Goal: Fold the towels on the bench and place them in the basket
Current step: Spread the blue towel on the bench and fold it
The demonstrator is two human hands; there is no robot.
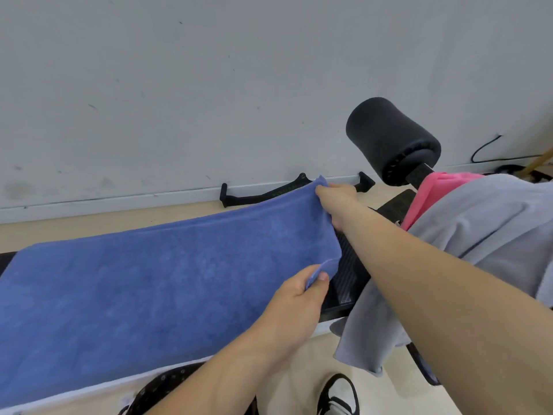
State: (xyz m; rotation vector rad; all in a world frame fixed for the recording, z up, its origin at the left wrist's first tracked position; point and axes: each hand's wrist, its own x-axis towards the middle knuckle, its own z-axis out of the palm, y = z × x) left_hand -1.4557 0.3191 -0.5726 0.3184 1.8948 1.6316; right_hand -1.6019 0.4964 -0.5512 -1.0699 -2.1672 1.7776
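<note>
Blue towel spread flat along bench, filling 8-to-9 o'clock part of view, right end lifted. Left hand, just past centre toward 5 o'clock, pinches towel's near right corner between thumb and curled fingers. Right hand, at 12 o'clock from left hand, clenched on far right corner. Bare black bench pad showing between hands and pile. Black foam roller at 2 o'clock. Pink towel and grey towel heaped at 3 o'clock, grey draping off bench edge. Shoe at 6 o'clock.
</note>
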